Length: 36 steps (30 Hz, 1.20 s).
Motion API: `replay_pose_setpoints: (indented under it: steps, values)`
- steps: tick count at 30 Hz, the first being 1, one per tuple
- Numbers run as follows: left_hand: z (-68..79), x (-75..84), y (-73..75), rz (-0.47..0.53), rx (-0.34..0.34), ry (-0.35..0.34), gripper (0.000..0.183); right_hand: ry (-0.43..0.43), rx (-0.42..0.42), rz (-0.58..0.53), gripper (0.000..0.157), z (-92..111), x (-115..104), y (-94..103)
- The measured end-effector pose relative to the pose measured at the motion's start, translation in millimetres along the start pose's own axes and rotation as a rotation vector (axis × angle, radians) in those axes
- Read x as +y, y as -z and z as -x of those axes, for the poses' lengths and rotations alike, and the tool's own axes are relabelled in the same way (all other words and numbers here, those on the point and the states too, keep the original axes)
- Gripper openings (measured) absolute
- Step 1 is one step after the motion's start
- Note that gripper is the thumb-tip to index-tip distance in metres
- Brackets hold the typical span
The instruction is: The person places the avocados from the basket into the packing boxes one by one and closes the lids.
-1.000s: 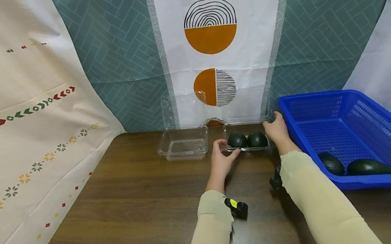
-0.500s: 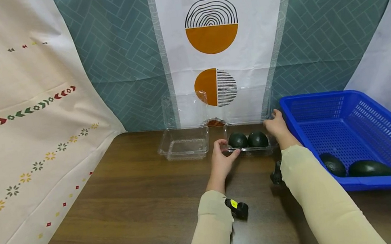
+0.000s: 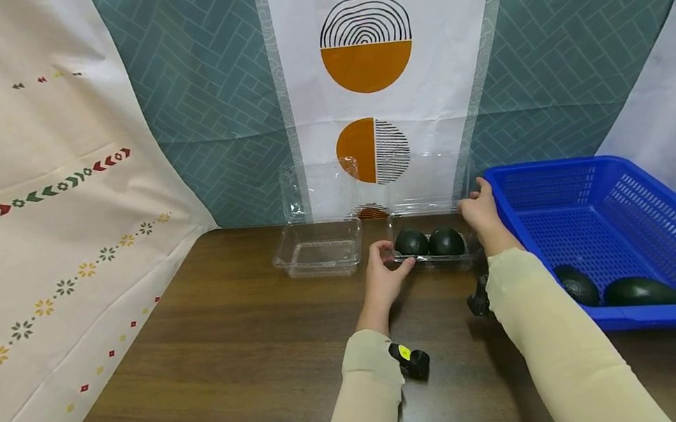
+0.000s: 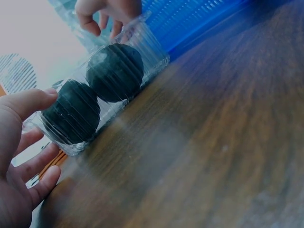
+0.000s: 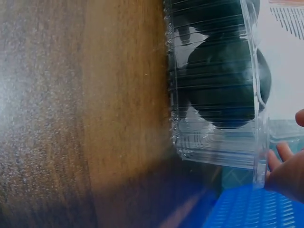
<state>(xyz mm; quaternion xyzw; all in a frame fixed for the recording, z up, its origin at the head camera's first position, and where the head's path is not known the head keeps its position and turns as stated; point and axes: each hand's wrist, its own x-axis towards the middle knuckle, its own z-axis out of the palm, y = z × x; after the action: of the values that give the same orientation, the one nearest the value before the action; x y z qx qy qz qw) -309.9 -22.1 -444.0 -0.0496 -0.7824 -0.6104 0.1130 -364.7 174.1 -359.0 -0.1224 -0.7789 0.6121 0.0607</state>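
Box (image 3: 435, 257) sat between your hands, long axis left to right. Your left hand (image 3: 382, 277) held its left end, thumb at the front rim, other fingers round the side. Your right hand (image 3: 481, 216) was at the right rear corner, fingers loosely bent; couldn't tell if they touched. Two avocados (image 3: 446, 241) lay side by side inside. Lid (image 3: 429, 182) stood upright behind, nearer your right hand. Basket (image 3: 520, 248) was just right of that.

The left forearm (image 3: 364, 401) is extended toward 1 o'clock, the right forearm (image 3: 567, 348) toward 11. In the left hand (image 3: 386, 279), thumb (image 4: 38, 100) and fingers (image 4: 43, 161) are parted; in the right hand (image 3: 483, 220), fingers (image 4: 87, 21) are bent.
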Motion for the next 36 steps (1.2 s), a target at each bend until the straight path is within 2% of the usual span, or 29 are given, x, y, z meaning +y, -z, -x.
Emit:
replay_pose_setpoints:
  steps: [9, 14, 18, 26, 36]
  values:
    - [0.5, -0.4, -1.8, 0.005, 0.003, 0.003, 0.047, 0.055, 0.107, -0.082, 0.071, 8.2, -8.1, -2.6]
    - [-1.2, -0.3, -2.0, 0.001, 0.01, -0.005, 0.047, 0.05, 0.157, -0.175, 0.063, 22.2, -11.2, -4.5]
    - [-2.1, -0.3, -2.2, -0.004, 0.012, -0.013, 0.046, 0.057, 0.185, -0.187, 0.056, 35.3, -7.0, -6.2]
    - [-1.7, -0.2, -1.6, -0.002, 0.004, 0.001, 0.046, 0.069, 0.145, -0.192, 0.053, 57.5, 10.1, -3.3]
    - [-0.4, 0.8, -0.5, -0.001, -0.014, 0.013, 0.046, 0.015, 0.166, -0.352, 0.043, 71.1, 35.8, 1.8]
